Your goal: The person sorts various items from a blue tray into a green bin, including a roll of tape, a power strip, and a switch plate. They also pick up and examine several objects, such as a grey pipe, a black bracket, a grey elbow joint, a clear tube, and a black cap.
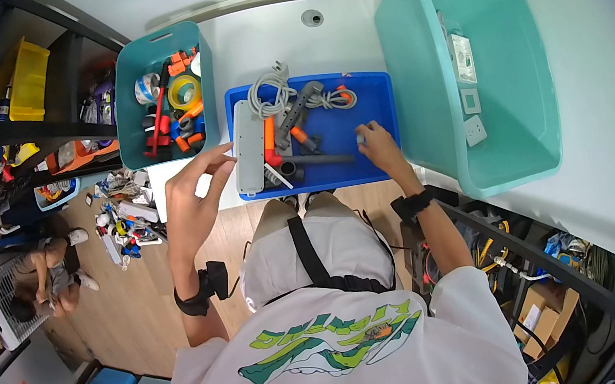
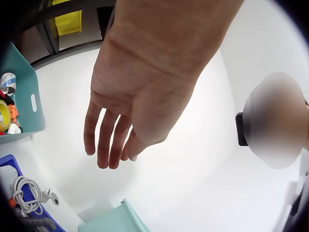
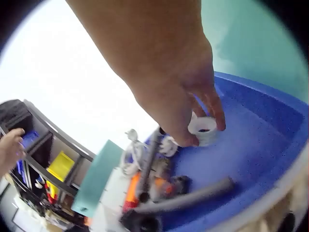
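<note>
My right hand point(image 1: 382, 149) reaches over the right part of a blue tray point(image 1: 370, 106). In the right wrist view its thumb and fingers grip a small translucent white ring-shaped piece point(image 3: 206, 137), like a small tape roll. My left hand point(image 1: 193, 199), its fingers loosely bent and holding nothing, hovers beside the tray's left edge. Close to it in the tray lies a long white power strip point(image 1: 249, 153). A coiled grey cable with a plug point(image 1: 272, 92), a grey pipe point(image 1: 318, 159), an orange-and-red piece point(image 1: 270, 143) and other dark grey fittings lie nearby.
On the left stands a teal bin point(image 1: 128, 140) of tape rolls and orange and red parts. A large mint-green bin point(image 1: 516, 149) with white switch plates stands right. Shelves line the left side; a person point(image 1: 52, 267) sits near a pile of parts point(image 1: 129, 218) on the floor.
</note>
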The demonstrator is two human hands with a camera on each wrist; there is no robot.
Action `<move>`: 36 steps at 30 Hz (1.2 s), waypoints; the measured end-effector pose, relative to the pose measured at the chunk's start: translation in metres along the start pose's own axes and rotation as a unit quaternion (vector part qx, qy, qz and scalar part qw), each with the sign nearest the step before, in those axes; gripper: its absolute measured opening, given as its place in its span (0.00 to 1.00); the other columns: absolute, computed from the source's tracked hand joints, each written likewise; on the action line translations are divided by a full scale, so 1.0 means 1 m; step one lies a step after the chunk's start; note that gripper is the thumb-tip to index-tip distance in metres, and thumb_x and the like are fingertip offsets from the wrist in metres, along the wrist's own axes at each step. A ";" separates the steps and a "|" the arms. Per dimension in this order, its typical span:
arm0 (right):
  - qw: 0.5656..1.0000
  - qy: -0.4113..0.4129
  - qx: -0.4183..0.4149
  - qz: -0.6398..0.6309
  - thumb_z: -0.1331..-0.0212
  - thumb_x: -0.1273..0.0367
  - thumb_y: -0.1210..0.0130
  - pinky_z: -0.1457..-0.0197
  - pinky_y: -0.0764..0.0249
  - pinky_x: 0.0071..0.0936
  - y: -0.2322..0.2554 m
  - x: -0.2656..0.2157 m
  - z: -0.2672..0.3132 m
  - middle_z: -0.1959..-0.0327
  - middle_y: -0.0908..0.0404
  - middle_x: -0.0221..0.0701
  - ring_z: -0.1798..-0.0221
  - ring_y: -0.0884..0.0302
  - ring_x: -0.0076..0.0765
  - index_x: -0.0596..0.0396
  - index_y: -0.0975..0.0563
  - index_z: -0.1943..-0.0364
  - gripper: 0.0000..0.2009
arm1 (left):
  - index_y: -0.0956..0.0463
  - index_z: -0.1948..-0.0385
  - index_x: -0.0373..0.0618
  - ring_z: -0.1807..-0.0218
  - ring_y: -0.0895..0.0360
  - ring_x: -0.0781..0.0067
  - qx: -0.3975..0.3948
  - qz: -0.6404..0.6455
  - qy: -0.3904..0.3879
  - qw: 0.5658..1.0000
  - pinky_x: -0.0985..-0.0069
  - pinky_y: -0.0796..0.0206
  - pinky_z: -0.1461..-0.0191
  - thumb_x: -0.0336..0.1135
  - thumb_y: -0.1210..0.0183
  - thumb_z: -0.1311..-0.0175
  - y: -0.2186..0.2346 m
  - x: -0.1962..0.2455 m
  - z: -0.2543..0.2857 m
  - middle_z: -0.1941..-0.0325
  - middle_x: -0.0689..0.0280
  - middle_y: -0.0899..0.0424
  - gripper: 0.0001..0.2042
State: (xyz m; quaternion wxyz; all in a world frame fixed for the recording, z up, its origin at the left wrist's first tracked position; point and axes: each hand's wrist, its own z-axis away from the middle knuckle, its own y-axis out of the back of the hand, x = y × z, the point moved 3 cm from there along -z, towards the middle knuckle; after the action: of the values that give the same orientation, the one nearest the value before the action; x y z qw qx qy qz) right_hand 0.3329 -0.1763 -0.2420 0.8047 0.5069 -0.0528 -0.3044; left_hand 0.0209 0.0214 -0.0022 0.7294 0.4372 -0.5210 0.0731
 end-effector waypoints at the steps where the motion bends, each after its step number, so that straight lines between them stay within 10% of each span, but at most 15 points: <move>1: 0.992 0.046 0.015 -0.115 0.36 0.71 0.37 0.39 0.21 0.42 0.021 -0.011 0.003 0.38 0.22 0.40 0.38 0.21 0.52 0.52 0.26 0.40 0.20 | 0.17 0.48 0.41 0.57 0.14 0.66 0.013 0.004 -0.021 1.000 0.72 0.24 0.50 0.27 0.38 0.32 -0.002 0.001 -0.002 0.52 0.55 0.12 0.12; 3: 0.964 0.101 0.036 -0.242 0.36 0.70 0.37 0.40 0.21 0.42 0.059 -0.056 0.005 0.43 0.19 0.41 0.41 0.19 0.49 0.52 0.25 0.42 0.19 | 0.17 0.50 0.40 0.60 0.14 0.66 0.029 -0.009 -0.045 0.999 0.72 0.24 0.52 0.28 0.37 0.32 0.011 0.008 -0.007 0.53 0.55 0.12 0.12; 8: 0.728 0.210 -0.081 -0.647 0.34 0.69 0.37 0.37 0.25 0.36 0.148 -0.123 0.065 0.42 0.19 0.44 0.40 0.22 0.35 0.53 0.30 0.42 0.20 | 0.19 0.48 0.44 0.52 0.16 0.60 0.013 -0.002 -0.174 0.985 0.68 0.23 0.49 0.27 0.29 0.44 -0.007 0.061 -0.013 0.47 0.58 0.16 0.20; 18: 0.546 0.338 -0.149 -0.752 0.35 0.70 0.34 0.31 0.31 0.37 0.215 -0.167 0.121 0.41 0.19 0.46 0.36 0.25 0.35 0.52 0.37 0.41 0.25 | 0.17 0.48 0.41 0.47 0.19 0.55 0.046 0.012 -0.329 0.943 0.62 0.26 0.46 0.36 0.17 0.68 0.001 0.114 -0.007 0.44 0.56 0.19 0.35; 36: 0.562 0.364 -0.116 -0.734 0.39 0.71 0.32 0.30 0.31 0.41 0.244 -0.186 0.125 0.39 0.22 0.50 0.35 0.25 0.41 0.54 0.40 0.41 0.29 | 0.16 0.54 0.37 0.47 0.19 0.54 0.128 0.037 -0.358 0.924 0.59 0.26 0.45 0.31 0.22 0.61 0.009 0.132 0.000 0.50 0.55 0.18 0.26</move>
State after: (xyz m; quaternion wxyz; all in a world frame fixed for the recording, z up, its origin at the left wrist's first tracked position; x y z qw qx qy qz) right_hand 0.2394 -0.1002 0.0664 0.3064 0.3409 0.6707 -0.5832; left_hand 0.0750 -0.0193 0.1117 0.4292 0.5042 -0.7494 0.0050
